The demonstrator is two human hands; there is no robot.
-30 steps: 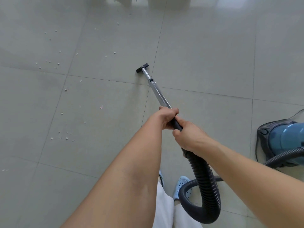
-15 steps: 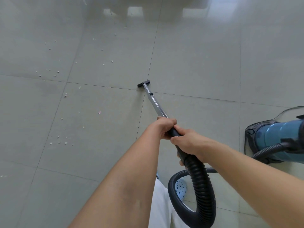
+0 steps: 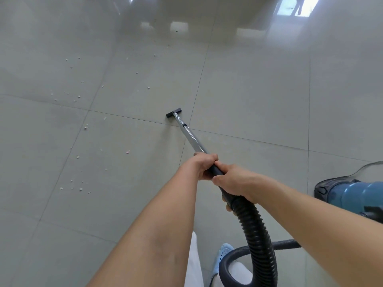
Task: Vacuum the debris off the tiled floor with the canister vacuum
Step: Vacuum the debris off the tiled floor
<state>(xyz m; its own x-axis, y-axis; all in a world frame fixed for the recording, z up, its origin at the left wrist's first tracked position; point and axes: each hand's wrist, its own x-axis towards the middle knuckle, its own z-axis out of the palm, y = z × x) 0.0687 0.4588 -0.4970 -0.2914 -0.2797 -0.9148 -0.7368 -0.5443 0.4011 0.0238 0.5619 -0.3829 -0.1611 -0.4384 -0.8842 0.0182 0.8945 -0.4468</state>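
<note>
Grip: left hand (image 3: 204, 165) and right hand (image 3: 235, 183) both wrapped round the black handle (image 3: 216, 170), left ahead.
Wand (image 3: 191, 137): stiff metal tube, likely light; steer from the handle.
Nozzle (image 3: 173, 112): flat on a grout line mid-floor (image 3: 259, 90).
Hose (image 3: 256, 235): ribbed, flexible, looped; may drag.
Canister vacuum (image 3: 352, 195): at the floor's right edge; likely heavy.
Debris (image 3: 80, 188): small light chips, well left of the nozzle.

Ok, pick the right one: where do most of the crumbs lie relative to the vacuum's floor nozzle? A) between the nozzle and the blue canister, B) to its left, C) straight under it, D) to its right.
B: the pale debris is scattered over the tiles left of the black nozzle, while the floor to its right, toward the canister, shows none.
</note>
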